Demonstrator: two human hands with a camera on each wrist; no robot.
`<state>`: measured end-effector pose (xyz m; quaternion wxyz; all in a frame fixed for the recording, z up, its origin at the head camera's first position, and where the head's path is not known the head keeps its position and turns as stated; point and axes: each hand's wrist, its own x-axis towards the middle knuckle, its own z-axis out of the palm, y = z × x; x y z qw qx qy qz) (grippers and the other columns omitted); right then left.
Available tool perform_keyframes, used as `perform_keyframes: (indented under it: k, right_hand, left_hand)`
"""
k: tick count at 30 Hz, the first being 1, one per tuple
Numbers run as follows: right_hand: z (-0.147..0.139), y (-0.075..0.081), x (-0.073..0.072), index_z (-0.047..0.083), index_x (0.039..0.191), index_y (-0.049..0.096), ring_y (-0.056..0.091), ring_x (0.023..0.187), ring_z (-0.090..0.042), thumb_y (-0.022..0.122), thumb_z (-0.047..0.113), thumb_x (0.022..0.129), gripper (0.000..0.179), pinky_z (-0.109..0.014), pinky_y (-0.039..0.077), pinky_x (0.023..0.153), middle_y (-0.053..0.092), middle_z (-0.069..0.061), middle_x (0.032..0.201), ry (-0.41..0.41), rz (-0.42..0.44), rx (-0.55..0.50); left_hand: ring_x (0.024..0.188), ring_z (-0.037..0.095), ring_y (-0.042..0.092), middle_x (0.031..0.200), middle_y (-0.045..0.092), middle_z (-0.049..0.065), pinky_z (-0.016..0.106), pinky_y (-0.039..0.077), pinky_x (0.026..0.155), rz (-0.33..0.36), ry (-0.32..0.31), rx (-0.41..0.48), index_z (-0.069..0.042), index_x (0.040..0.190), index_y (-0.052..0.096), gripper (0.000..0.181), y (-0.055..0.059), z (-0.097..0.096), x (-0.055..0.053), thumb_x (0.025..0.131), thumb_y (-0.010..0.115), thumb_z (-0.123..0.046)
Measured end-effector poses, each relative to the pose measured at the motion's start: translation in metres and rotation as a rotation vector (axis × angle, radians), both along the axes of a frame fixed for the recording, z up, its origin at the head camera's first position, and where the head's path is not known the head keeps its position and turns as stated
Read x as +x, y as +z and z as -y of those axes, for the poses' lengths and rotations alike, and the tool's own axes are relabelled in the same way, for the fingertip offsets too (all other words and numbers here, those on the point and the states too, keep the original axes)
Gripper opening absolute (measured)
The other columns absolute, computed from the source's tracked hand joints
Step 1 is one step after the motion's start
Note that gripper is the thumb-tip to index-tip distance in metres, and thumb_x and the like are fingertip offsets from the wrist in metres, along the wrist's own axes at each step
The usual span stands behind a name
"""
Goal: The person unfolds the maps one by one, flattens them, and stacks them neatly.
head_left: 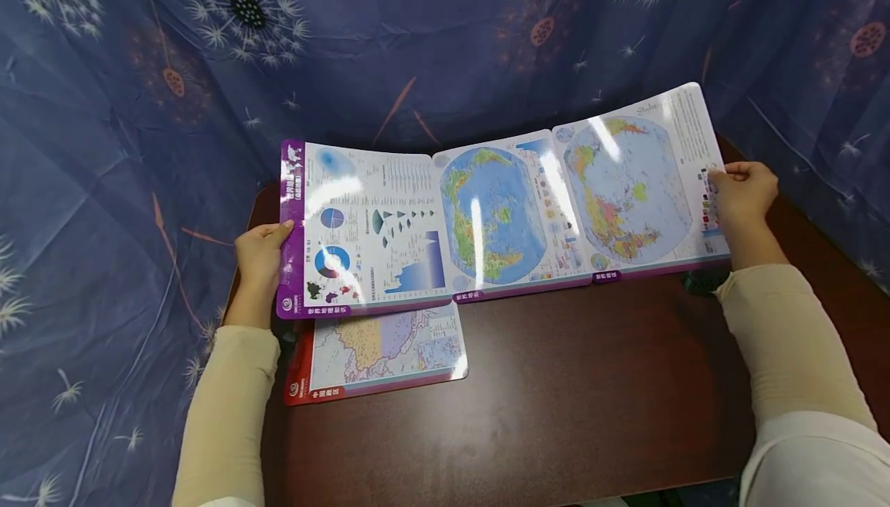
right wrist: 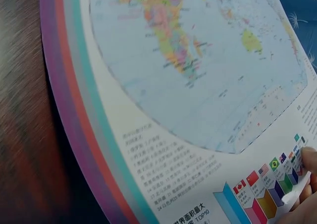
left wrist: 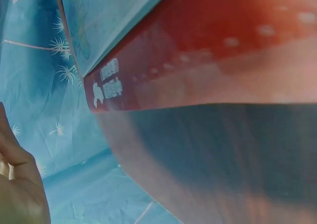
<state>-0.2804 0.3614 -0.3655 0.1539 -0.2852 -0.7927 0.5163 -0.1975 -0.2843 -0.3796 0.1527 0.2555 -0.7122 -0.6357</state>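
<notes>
A glossy folding world map (head_left: pixel 497 217) of three joined panels is spread out above the table, its left end edged in purple. At that purple end my left hand (head_left: pixel 263 250) pinches the edge between thumb and fingers. My right hand (head_left: pixel 745 192) grips the far right edge, the thumb on the printed face; the right wrist view shows the thumb (right wrist: pixel 309 158) beside a row of small flags. Below the left panel lies a second map with a red edge (head_left: pixel 389 345), partly covered. Only part of my left hand (left wrist: pixel 20 179) shows in the left wrist view.
The dark brown wooden table (head_left: pixel 542 406) reflects light near its front. A blue curtain with dandelion prints (head_left: pixel 431 43) hangs behind the table and along its sides. A small dark object (head_left: pixel 702 281) sits under the map's right end, its kind unclear.
</notes>
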Motion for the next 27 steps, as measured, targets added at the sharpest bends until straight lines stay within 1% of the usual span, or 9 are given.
perform_keyframes:
  k: [2,4,9,14,19,21,23,25,27]
  right_hand:
    - [0.009,0.006,-0.003,0.025,0.086,0.050,0.044,0.064,-0.001,0.059,0.022,0.086,0.010,-0.010,0.036,0.049,0.045,0.008,0.080,0.002,0.009,0.041]
    - [0.015,0.010,-0.007,0.025,0.085,0.050,0.043,0.063,0.000,0.058,0.022,0.087,0.009,-0.010,0.036,0.049,0.045,0.008,0.079,0.006,0.014,0.067]
    - [0.027,0.016,-0.020,0.023,0.082,0.049,0.042,0.061,0.001,0.057,0.021,0.087,0.009,-0.010,0.035,0.049,0.043,0.008,0.077,0.013,0.023,0.126]
    - [0.039,0.021,-0.030,0.023,0.080,0.046,0.040,0.062,0.000,0.056,0.021,0.087,0.012,-0.014,0.036,0.054,0.041,0.008,0.078,-0.001,0.017,0.165]
    - [0.054,0.027,-0.035,0.023,0.076,0.046,0.037,0.061,0.002,0.056,0.014,0.087,0.017,-0.015,0.034,0.059,0.040,0.010,0.073,-0.042,-0.029,0.206]
    - [0.061,0.029,-0.036,0.022,0.074,0.046,0.035,0.060,0.002,0.055,0.012,0.086,0.018,-0.015,0.033,0.059,0.039,0.011,0.071,-0.053,-0.051,0.229]
    - [0.068,0.030,-0.037,0.022,0.075,0.047,0.035,0.059,0.002,0.054,0.010,0.087,0.018,-0.014,0.032,0.059,0.039,0.011,0.069,-0.053,-0.065,0.238]
    - [0.075,0.029,-0.038,0.020,0.076,0.048,0.034,0.058,0.002,0.052,0.010,0.087,0.015,-0.014,0.031,0.058,0.039,0.011,0.067,-0.050,-0.076,0.261]
    - [0.083,0.027,-0.039,0.015,0.080,0.053,0.036,0.059,0.000,0.050,0.009,0.087,0.010,-0.014,0.031,0.059,0.040,0.010,0.068,-0.040,-0.089,0.290]
  left_hand:
    - [0.053,0.008,0.058,0.070,0.059,0.001,0.019,0.049,0.047,0.027,0.001,-0.079,0.001,0.096,0.063,0.032,0.000,0.000,-0.006,0.082,0.066,-0.027]
    - [0.055,0.008,0.057,0.075,0.059,0.003,0.018,0.048,0.047,0.059,0.004,-0.168,0.002,0.103,0.062,0.040,-0.001,-0.001,-0.012,0.083,0.064,-0.032]
    - [0.059,0.010,0.057,0.087,0.062,0.011,0.016,0.046,0.047,0.090,0.031,-0.330,0.001,0.103,0.063,0.044,-0.004,-0.003,-0.026,0.084,0.060,-0.039]
    - [0.065,0.014,0.057,0.090,0.063,0.014,0.015,0.044,0.050,0.056,0.056,-0.462,0.000,0.100,0.064,0.042,-0.005,-0.010,-0.041,0.086,0.057,-0.039]
    - [0.069,0.018,0.057,0.088,0.064,0.014,0.023,0.046,0.057,-0.019,0.090,-0.549,0.001,0.096,0.066,0.038,-0.005,-0.018,-0.056,0.087,0.058,-0.036]
    - [0.071,0.020,0.058,0.088,0.065,0.014,0.027,0.047,0.060,-0.031,0.105,-0.572,0.001,0.096,0.066,0.037,-0.007,-0.020,-0.060,0.087,0.057,-0.034]
    - [0.072,0.022,0.058,0.087,0.065,0.013,0.030,0.048,0.061,-0.025,0.111,-0.611,0.000,0.096,0.066,0.037,-0.008,-0.022,-0.061,0.088,0.056,-0.034]
    - [0.072,0.023,0.059,0.086,0.065,0.013,0.033,0.048,0.063,-0.018,0.094,-0.658,0.000,0.097,0.066,0.036,-0.010,-0.023,-0.061,0.088,0.056,-0.033]
    - [0.073,0.025,0.060,0.086,0.065,0.014,0.036,0.049,0.066,-0.013,0.060,-0.728,0.000,0.099,0.065,0.035,-0.011,-0.023,-0.061,0.088,0.056,-0.033]
